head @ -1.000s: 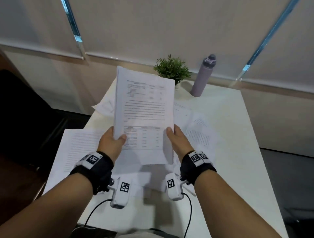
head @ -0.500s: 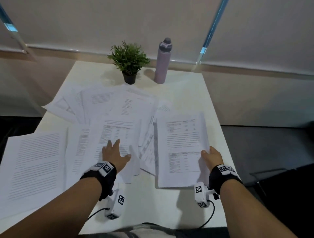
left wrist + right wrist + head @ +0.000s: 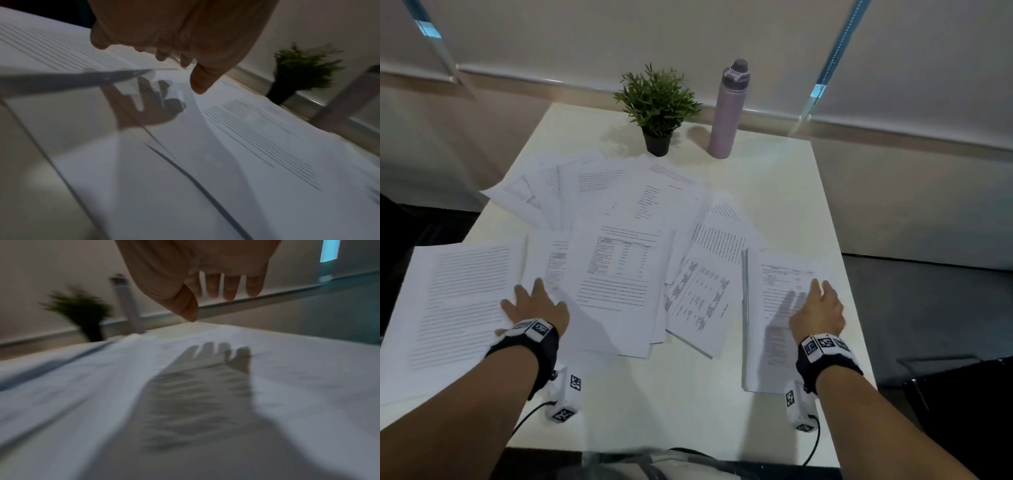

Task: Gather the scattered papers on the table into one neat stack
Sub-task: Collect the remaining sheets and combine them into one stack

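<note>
Several printed white papers (image 3: pixel 619 260) lie fanned and overlapping across the white table (image 3: pixel 791 192). A squared stack of papers (image 3: pixel 770 318) lies at the right front. My right hand (image 3: pixel 820 301) hovers just above it with fingers straight, casting a shadow on the top sheet; the right wrist view shows the right hand (image 3: pixel 218 288) clear of the stack (image 3: pixel 185 402). My left hand (image 3: pixel 534 301) is spread over the edge of a large text sheet (image 3: pixel 458 301) at the left. In the left wrist view the left hand (image 3: pixel 164 53) hangs above loose papers (image 3: pixel 246 146), holding nothing.
A small potted plant (image 3: pixel 657 102) and a lilac bottle (image 3: pixel 729 109) stand at the table's far edge. The large left sheet overhangs the table's left edge. Bare table shows at the near middle (image 3: pixel 688 404) and far right. Wrist cameras' cables trail off the front edge.
The stack held up in both hands a second ago was laid at the right front. The right hand has let go and lifted. The left hand slid left onto the large sheet.
</note>
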Demonstrator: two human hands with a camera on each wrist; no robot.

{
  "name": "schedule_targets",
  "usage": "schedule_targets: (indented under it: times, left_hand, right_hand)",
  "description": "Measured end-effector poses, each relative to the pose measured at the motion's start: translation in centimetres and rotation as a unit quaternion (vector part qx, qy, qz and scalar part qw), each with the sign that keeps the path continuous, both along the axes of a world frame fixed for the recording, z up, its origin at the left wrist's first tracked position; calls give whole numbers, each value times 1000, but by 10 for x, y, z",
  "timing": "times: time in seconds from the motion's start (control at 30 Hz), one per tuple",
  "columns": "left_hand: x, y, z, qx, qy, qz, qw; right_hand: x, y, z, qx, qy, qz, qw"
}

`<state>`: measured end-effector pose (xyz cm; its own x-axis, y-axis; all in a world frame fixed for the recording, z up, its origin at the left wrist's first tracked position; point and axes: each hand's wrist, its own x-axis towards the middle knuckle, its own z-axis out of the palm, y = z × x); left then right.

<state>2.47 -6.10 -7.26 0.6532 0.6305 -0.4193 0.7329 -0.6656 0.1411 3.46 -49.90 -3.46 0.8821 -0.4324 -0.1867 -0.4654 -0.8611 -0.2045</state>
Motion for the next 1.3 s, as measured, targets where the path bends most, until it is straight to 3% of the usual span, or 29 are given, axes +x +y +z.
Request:
schedule_targets:
  times: [0.13, 0.27, 0.43, 0.6, 0.73, 0.83, 0.93, 1.07, 1.13, 1.2, 1.3]
  left_hand:
    - [-11, 40, 1, 10, 1, 63, 998]
    - [-29, 81, 3, 3, 17, 112, 994]
    - [-51, 120, 6, -10, 32, 144, 989]
    - [-60, 140, 9, -55, 93, 84, 991]
    - [-62, 145, 4, -39, 52, 66, 996]
    - [-64, 155, 4, -9, 52, 80, 995]
    - [-60, 163, 9, -58, 19, 104, 993]
    - [-55, 170, 17, -87, -118, 180, 973]
    - [-55, 167, 27, -127, -194, 213, 949]
    - [-54, 159, 36, -237, -249, 269, 900]
    - [-48, 138, 40, -384, -259, 306, 831]
  right_hand:
    - [22, 83, -1, 146, -5, 158, 976]
    - [29, 161, -3, 222, 48, 201, 953]
    - [39, 214, -20, 256, 116, 156, 947]
    - [42, 233, -40, 285, 135, 118, 942]
    - [57, 228, -32, 184, 49, 145, 971]
    - [81, 221, -23, 218, -15, 90, 972]
    - [108, 214, -19, 239, -34, 20, 970]
    - [135, 214, -17, 208, 8, -6, 978]
    - [142, 216, -18, 195, 37, -29, 980]
    - [145, 220, -20, 190, 68, -52, 978]
    - [144, 231, -23, 243, 55, -73, 966]
